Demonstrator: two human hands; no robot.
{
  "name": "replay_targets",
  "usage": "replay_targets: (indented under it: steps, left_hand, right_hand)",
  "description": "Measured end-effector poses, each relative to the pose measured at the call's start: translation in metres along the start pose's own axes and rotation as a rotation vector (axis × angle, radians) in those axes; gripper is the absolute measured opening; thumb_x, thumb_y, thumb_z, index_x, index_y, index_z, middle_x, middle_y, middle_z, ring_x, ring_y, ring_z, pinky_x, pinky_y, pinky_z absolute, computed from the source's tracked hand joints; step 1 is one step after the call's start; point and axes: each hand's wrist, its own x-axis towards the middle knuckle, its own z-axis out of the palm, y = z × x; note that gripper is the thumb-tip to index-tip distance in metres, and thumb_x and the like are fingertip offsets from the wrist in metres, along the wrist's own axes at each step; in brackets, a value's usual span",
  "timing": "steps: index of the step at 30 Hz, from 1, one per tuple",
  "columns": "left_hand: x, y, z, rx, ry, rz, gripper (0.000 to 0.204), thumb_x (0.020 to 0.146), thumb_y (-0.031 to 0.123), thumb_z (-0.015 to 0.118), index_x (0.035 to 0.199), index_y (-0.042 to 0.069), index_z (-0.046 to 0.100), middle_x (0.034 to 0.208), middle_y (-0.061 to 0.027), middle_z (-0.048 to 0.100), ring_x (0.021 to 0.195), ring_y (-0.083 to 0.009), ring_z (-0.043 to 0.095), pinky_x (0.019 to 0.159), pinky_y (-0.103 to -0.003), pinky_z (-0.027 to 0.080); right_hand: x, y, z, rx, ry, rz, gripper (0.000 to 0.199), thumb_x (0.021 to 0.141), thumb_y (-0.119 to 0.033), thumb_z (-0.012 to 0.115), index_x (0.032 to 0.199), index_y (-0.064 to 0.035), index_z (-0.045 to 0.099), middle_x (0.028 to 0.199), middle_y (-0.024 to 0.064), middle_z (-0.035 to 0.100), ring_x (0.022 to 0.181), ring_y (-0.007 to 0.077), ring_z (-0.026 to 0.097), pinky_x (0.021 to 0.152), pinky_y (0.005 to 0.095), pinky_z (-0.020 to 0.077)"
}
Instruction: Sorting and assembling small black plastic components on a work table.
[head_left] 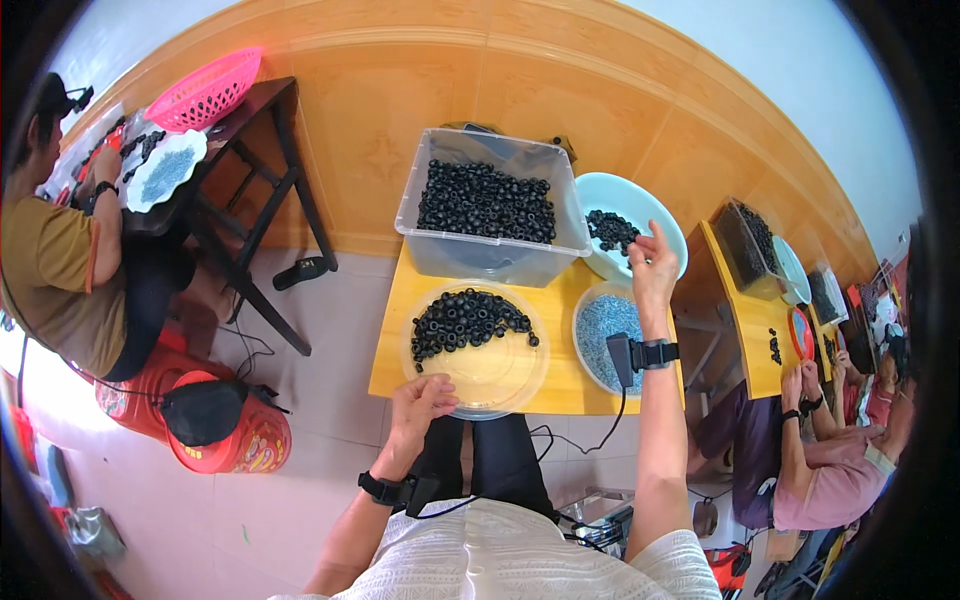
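Note:
On a yellow wooden table a shallow clear round tray [490, 375] holds black rings [470, 322] heaped toward its far side. My left hand [422, 408] is at the tray's near left rim, its fingers drawn together; whatever they hold is too small to make out. Over the pale blue bowl [590, 195], at the far right, my right hand [654, 265] is raised with its fingers apart. Black pieces [610, 230] lie in that bowl beside my fingertips. Below my right wrist stands a round tub [605, 335] of small blue-grey beads.
A clear plastic bin [495, 260] of black rings stands behind the tray, close to the wall. Cables run from my wrist straps. To the left, a person [70, 250] sits at a dark table; a red bucket [230, 445] is nearby. More people sit at the right.

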Motion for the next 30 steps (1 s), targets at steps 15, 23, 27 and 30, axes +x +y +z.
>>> replay_targets:
  steps: [15, 23, 27, 30]
  left_hand:
    - [0.004, -0.004, 0.0, -0.013, -0.004, -0.02, 0.024, 0.09, 0.018, 0.051, 0.101, -0.002, 0.059, 0.088, -0.0082, 0.062, 0.076, -0.0154, 0.063, 0.069, -0.025, 0.051]
    - [0.004, -0.006, 0.0, -0.025, -0.011, -0.008, 0.023, 0.09, 0.016, 0.051, 0.102, -0.002, 0.059, 0.088, -0.009, 0.063, 0.077, -0.0157, 0.063, 0.069, -0.025, 0.051]
    - [0.005, -0.007, -0.005, -0.025, -0.005, -0.019, 0.023, 0.089, 0.016, 0.053, 0.102, -0.002, 0.058, 0.089, -0.009, 0.063, 0.078, -0.0155, 0.063, 0.069, -0.025, 0.051]
    - [0.003, -0.004, -0.001, -0.032, -0.054, 0.018, 0.023, 0.086, 0.014, 0.057, 0.103, -0.002, 0.059, 0.09, -0.0092, 0.063, 0.077, -0.0153, 0.062, 0.071, -0.025, 0.051]
  right_hand:
    - [-0.15, -0.022, 0.073, -0.051, -0.691, -0.158, 0.018, 0.068, -0.002, 0.062, 0.086, -0.001, 0.064, 0.084, 0.015, 0.058, 0.077, 0.0342, 0.059, 0.069, 0.0404, 0.0479]
    - [-0.157, -0.026, 0.075, -0.16, -0.665, -0.268, 0.016, 0.067, 0.0, 0.062, 0.083, -0.0015, 0.062, 0.082, 0.0178, 0.054, 0.078, 0.0381, 0.057, 0.067, 0.0436, 0.0473]
    - [-0.169, -0.044, 0.064, 0.015, -0.686, -0.134, 0.017, 0.066, 0.004, 0.059, 0.082, -0.0003, 0.061, 0.074, 0.0136, 0.056, 0.068, 0.0261, 0.059, 0.062, 0.0334, 0.0482]
    - [-0.189, -0.054, 0.052, 0.277, -0.755, 0.106, 0.015, 0.067, 0.005, 0.058, 0.081, 0.0007, 0.06, 0.068, 0.0061, 0.058, 0.06, 0.0114, 0.055, 0.057, 0.0238, 0.046]
